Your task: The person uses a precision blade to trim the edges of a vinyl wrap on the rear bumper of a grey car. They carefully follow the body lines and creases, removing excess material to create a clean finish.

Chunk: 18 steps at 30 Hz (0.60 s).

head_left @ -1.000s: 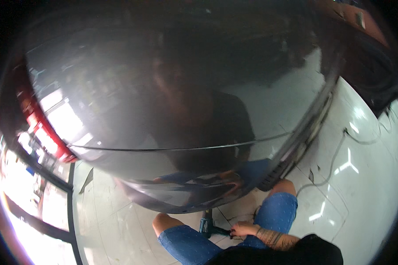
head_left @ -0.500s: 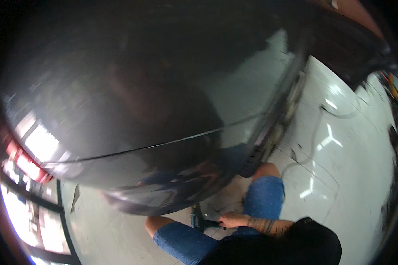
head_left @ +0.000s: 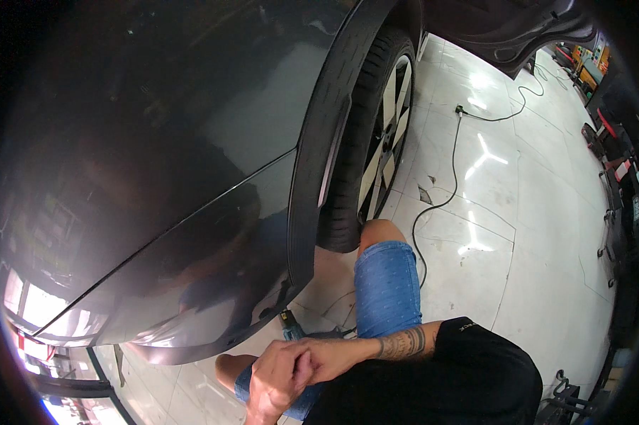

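My left hand (head_left: 272,377) and my right hand (head_left: 324,360) are pressed together above my lap. Both have their fingers curled in, and anything between them is hidden. Just beyond my hands, low by the bumper, a blue-green power tool (head_left: 292,328) with a dark nozzle shows in part. It looks like a heat gun; its handle is mostly covered by my hands. In front of me rises the dark grey car bumper (head_left: 234,248), with a seam running across it to the black wheel-arch trim (head_left: 304,205).
To the right of the trim stands a car wheel (head_left: 387,145), close to my bent knee (head_left: 382,230). A black cable (head_left: 443,202) runs over the white tiled floor (head_left: 546,262) to a connector. Tools and equipment (head_left: 610,142) line the far right. An open car door (head_left: 518,35) hangs at the top.
My view has shifted, bringing the wheel and trim into clear sight. My right hand has moved from the tool's handle leftward to meet my left hand, which has come into view.
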Available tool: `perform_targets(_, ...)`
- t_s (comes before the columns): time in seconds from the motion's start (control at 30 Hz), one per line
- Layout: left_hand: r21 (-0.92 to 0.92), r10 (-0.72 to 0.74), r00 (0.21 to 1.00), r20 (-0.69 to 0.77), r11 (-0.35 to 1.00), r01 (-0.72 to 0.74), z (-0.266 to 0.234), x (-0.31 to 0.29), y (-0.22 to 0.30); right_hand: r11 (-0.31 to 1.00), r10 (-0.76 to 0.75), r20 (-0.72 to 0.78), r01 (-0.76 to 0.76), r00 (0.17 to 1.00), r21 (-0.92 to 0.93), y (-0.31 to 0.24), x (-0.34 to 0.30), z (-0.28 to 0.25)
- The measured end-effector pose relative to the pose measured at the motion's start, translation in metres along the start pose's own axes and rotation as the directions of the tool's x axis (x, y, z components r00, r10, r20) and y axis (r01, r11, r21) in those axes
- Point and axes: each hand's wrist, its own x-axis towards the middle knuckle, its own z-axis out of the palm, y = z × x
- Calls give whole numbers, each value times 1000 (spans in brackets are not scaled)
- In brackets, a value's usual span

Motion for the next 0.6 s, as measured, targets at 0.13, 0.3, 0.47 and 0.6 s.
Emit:
perform_targets(0.13, 3, 55, 998, -14, 998, -55, 0, 39, 7, 998, 38, 38, -36, 999, -45, -30, -2, -35)
perform_targets(0.3, 133, 228, 969, -99, 968, -214, -17, 60, 21, 961, -103, -48, 86, 994, -264, -77, 1, -72)
perform_targets(0.47, 482, 335, 783, -525, 875, -51, -75, 23, -18, 828, -557, -379, 532, 739, -179, -142, 15, -132)
perform_targets(0.6, 645, 357, 851, -386, 764, -28, -89, 25, -43, 649, -754, -384, 692, 533, -315, -162, 47, -167)
